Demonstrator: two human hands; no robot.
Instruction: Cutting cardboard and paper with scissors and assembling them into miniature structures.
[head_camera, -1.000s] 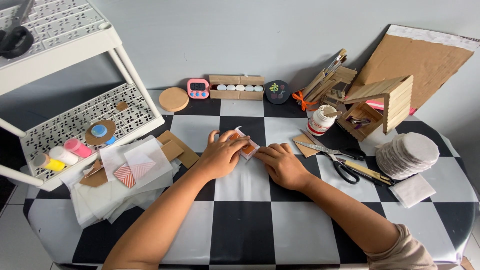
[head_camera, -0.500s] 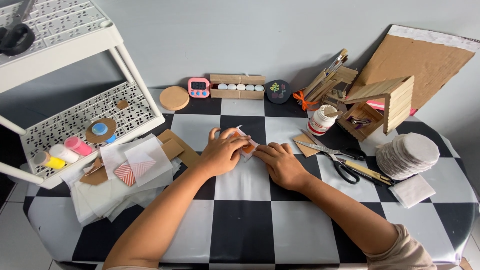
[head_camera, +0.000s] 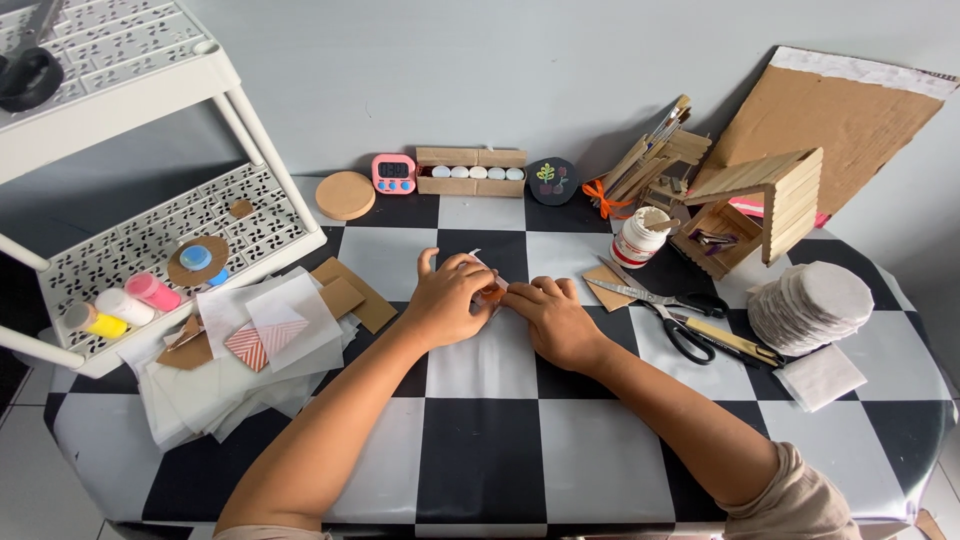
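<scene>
Checkered table (head_camera: 480, 460), black and white squares, fills most of the view. White perforated shelf rack (head_camera: 130, 130) stands at its left end; on the lower shelf lie paint bottles (head_camera: 120, 305), pink, white and yellow, and a round disc (head_camera: 196, 260) with a blue centre. Large cardboard sheet (head_camera: 840, 110) leans against the wall at far right. In front of it sits a stick house (head_camera: 760, 205), with a bundle of sticks and brushes (head_camera: 650, 160) to its left.

Pile of translucent paper sheets (head_camera: 230, 360) lies at left on the table, a red-striped piece (head_camera: 258, 342) on top, brown card pieces (head_camera: 350, 290) at its right edge. Stack of round white pads (head_camera: 812, 305) at right, one white square (head_camera: 822, 376) just below it.

Along the back edge: round wooden coaster (head_camera: 345, 195), pink timer (head_camera: 393, 174), card box (head_camera: 472, 172) holding a row of white rounds, dark round tile (head_camera: 552, 180). White glue jar (head_camera: 640, 238) stands near centre right. Scissors (head_camera: 665, 315) and a knife (head_camera: 730, 340) lie to the right of the hands.

Left hand (head_camera: 445, 300) and right hand (head_camera: 555, 320) meet at table centre, fingertips touching. Both are curled and pressed on a small piece (head_camera: 492, 292), orange-brown with a white corner showing. It rests on the table between the fingertips, mostly hidden. Exact grip: cannot tell.
</scene>
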